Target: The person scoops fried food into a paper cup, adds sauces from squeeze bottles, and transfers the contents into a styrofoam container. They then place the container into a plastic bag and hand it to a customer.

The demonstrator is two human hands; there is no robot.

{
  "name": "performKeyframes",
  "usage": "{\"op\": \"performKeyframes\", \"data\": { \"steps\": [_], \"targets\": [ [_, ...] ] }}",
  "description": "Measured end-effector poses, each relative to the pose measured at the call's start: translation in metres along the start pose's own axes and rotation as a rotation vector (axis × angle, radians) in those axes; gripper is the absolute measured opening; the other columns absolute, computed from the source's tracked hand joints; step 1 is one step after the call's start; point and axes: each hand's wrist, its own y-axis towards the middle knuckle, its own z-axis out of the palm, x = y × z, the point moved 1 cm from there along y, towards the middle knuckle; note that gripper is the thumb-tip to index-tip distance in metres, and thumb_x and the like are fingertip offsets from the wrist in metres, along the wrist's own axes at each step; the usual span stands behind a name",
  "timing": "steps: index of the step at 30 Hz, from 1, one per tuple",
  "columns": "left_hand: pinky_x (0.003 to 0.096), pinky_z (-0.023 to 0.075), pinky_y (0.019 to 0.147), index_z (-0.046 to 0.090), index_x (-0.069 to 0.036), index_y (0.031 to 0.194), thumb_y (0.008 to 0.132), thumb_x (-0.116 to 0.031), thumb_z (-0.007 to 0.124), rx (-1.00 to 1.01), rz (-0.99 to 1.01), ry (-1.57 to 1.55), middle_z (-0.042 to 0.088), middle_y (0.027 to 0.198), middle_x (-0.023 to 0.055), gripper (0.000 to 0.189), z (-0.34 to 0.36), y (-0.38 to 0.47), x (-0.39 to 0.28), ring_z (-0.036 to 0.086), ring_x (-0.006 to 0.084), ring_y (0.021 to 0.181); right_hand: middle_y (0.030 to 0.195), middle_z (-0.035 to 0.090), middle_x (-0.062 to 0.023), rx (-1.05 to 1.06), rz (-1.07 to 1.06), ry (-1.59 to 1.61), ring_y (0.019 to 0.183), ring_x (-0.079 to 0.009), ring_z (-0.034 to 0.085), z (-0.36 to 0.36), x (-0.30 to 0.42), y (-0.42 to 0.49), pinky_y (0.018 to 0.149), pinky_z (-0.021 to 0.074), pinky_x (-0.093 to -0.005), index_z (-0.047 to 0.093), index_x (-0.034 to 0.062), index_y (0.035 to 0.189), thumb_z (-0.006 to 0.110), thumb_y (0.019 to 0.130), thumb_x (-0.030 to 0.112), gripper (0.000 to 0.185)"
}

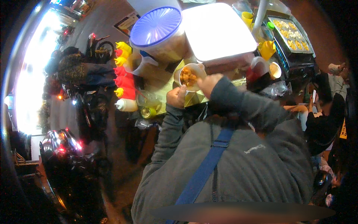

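Observation:
A white cup holds pieces of orange-brown food. My left hand grips it from the near left side, thumb up against the rim. My right hand is at the cup's right edge with its fingers curled, blurred, and partly over the opening. Whether those fingers hold a utensil is hidden. Beneath the cup lies a yellowish tabletop. Just beyond it stand a large tub with a ribbed blue lid and a container with a bright white lid.
Red and yellow squeeze bottles line the left edge, with a white one nearest. At right are a yellow squeeze bottle, a pole and a tray of food portions. Parked motorcycles stand left; a seated person is at right.

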Motion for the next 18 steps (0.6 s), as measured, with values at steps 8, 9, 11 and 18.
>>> {"op": "performKeyframes", "data": {
  "steps": [8,9,11,18],
  "targets": [
    [0.0363,0.0437,0.054,0.063,0.003,0.068,0.097,-0.037,0.057,0.090,0.038,-0.018,0.060,0.059,0.0147,0.050,-0.011,0.010,-0.009,0.054,0.0187,0.054,0.077,0.070,-0.0129,-0.428,-0.317,-0.057,0.072,-0.0281,0.071,-0.012,-0.007,0.022,0.060,0.0575,-0.0407,0.070,0.0070,0.088,0.063,0.084,0.018,0.014],
    [0.0361,0.0439,0.054,0.063,0.003,0.069,0.097,-0.037,0.057,0.073,0.033,-0.001,0.061,0.059,0.0142,0.050,-0.013,0.012,-0.008,0.054,0.0182,0.054,0.077,0.070,-0.0130,-0.388,-0.263,-0.063,0.072,-0.0282,0.071,-0.008,-0.013,0.025,0.060,0.0575,-0.0407,0.070,0.0070,0.087,0.062,0.084,0.018,0.014],
    [0.0356,0.0444,0.055,0.065,0.004,0.071,0.097,-0.037,0.057,0.038,0.095,-0.154,0.061,0.060,0.0113,0.049,-0.013,0.015,-0.004,0.054,0.0161,0.056,0.076,0.070,-0.0134,-0.378,-0.144,-0.069,0.071,-0.0282,0.071,-0.001,-0.017,0.026,0.060,0.0575,-0.0407,0.070,0.0070,0.084,0.061,0.084,0.017,0.013],
    [0.0346,0.0401,0.052,0.061,0.003,0.067,0.098,-0.037,0.056,0.141,0.039,-0.083,0.055,0.057,0.0065,0.051,-0.011,0.013,0.009,0.047,0.0139,0.054,0.083,0.072,-0.0147,-0.027,-0.145,0.058,0.078,-0.0301,0.073,0.007,0.017,0.009,0.066,0.0580,-0.0441,0.073,0.0046,0.095,0.060,0.085,0.016,0.020]
  ]
}}
